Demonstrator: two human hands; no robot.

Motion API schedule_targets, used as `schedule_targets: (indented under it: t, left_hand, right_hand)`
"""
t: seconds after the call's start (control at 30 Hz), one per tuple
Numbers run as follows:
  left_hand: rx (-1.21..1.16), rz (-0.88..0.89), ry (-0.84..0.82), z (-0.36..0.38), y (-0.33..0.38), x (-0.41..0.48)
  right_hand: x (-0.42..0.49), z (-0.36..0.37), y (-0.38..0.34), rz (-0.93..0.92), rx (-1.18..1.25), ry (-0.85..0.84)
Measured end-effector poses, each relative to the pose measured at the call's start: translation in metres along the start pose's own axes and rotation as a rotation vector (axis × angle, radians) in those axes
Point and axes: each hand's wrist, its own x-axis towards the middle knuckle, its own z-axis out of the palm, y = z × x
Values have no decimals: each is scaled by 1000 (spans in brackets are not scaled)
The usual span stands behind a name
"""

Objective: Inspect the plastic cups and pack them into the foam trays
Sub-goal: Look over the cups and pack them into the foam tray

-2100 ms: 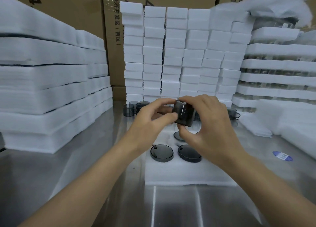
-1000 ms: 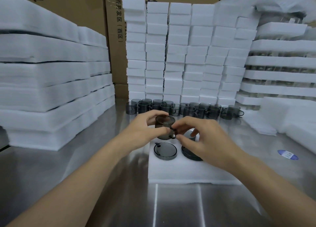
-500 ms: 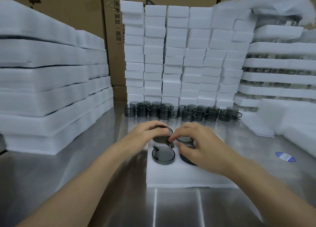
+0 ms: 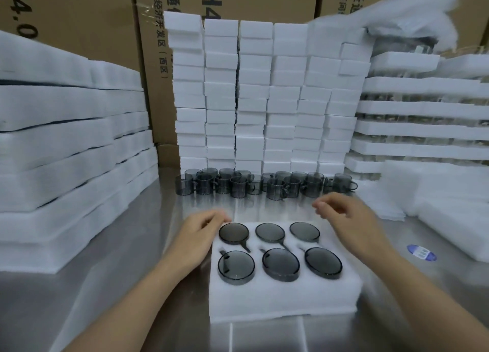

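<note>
A white foam tray point(image 4: 283, 297) lies on the steel table in front of me, and several smoky grey plastic cups sit upside down in its round pockets, filling both rows. The far-left cup point(image 4: 234, 232) is seated in its pocket. My left hand point(image 4: 197, 233) rests at the tray's far-left corner, fingers curled loosely, holding nothing. Over the tray's far-right corner my right hand point(image 4: 344, 219) hovers with fingers spread and empty. A row of several loose grey cups point(image 4: 264, 184) with handles stands upright behind the tray.
Columns of small white foam blocks point(image 4: 264, 100) rise behind the cup row. Large foam sheets point(image 4: 66, 145) are stacked at left; packed trays point(image 4: 423, 108) and loose foam pile up at right. Cardboard boxes point(image 4: 87, 23) stand at the back. A blue sticker point(image 4: 421, 252) lies on the table.
Both hands brought a grey cup down, turned it over and pressed it into the tray's far-left pocket. They have let go and moved apart to the tray's far corners.
</note>
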Motion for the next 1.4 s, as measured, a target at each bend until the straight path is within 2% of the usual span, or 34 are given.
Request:
schedule_targets:
  t: [0.13,0.3,0.53,0.77,1.07,1.4]
  left_hand:
    - [-5,2,-18,1,0,0]
    - [6,-24,-5,3,-2,1]
    - [-3,-66,-25,2,4,0]
    - [-10,-161,35,2,3,6]
    - [-34,-192,32,2,6,5]
    - [28,-199,57,2,10,3]
  right_hand:
    - [14,3,66,273,-130,48]
    - [59,14,88,313,-366,71]
    - [117,13,127,415,-391,90]
    - [152,10,149,358,-508,61]
    - [152,19,150,381,-531,151]
    - [152,21,156,413,-589,156]
